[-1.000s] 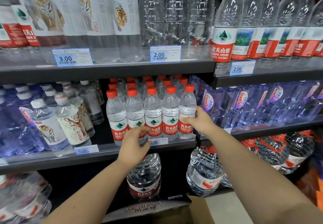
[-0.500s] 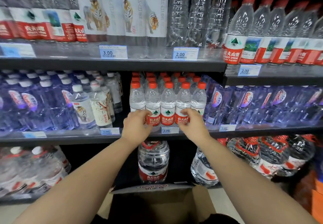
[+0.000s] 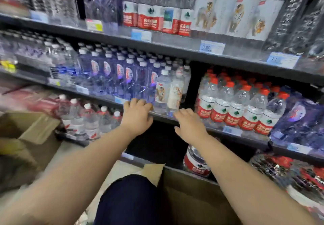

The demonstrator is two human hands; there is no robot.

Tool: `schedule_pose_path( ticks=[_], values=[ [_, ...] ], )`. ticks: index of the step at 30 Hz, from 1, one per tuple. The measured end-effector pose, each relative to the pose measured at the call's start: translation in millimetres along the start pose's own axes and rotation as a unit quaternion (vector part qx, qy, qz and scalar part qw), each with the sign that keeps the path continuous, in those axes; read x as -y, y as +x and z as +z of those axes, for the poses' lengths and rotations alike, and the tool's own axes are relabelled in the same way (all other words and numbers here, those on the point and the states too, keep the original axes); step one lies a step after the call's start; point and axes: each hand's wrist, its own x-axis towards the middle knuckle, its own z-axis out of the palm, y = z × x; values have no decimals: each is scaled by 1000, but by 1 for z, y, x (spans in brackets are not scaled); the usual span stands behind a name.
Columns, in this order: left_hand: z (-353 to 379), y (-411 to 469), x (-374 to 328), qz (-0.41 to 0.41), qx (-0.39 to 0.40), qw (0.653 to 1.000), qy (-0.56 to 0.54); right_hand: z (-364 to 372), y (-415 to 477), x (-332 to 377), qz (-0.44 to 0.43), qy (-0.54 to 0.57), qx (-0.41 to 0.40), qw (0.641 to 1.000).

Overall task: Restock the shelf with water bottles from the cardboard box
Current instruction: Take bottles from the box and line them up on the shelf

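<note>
Head view: left hand (image 3: 137, 117) and right hand (image 3: 190, 125) empty, fingers loose, beside five front-row red-capped bottles (image 3: 234, 110).

head cam, wide-angle | worn on the person's head, close before the shelf (image 3: 164, 119) | faces forward and down, rolled so shelf edges slope down rightward | left hand (image 3: 137, 117), right hand (image 3: 190, 126) mid-frame; knee (image 3: 129, 195) at bottom | left side blurred
</note>
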Motion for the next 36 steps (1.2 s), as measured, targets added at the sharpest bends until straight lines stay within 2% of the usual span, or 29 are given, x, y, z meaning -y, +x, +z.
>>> schedule_pose_path(
  ticks=[2,6,10,14,17,22,29,33,36],
  values=[
    [21,-28,43,-14,44,999,28,34,6,34,-35,20,30,999],
    [80,-96,118,-49,183,978,83,112,14,95,-80,55,119,988],
    [143,-153,155,-74,290,952,73,188,9,126,-81,86,206,972],
    [211,-197,170,-90,344,933,57,273,-1,142,-58,116,303,944],
    [261,-221,171,-110,387,915,26,327,-13,149,-37,133,344,929],
    [329,-249,157,-141,440,886,-40,389,-27,159,-9,168,340,925],
    [404,-240,114,-210,463,849,-145,438,-13,159,45,146,406,901],
    [432,-235,77,-286,455,806,-247,453,-22,129,109,146,404,897],
    [449,-232,49,-294,482,772,-291,456,-23,116,167,168,389,890]
  ],
)
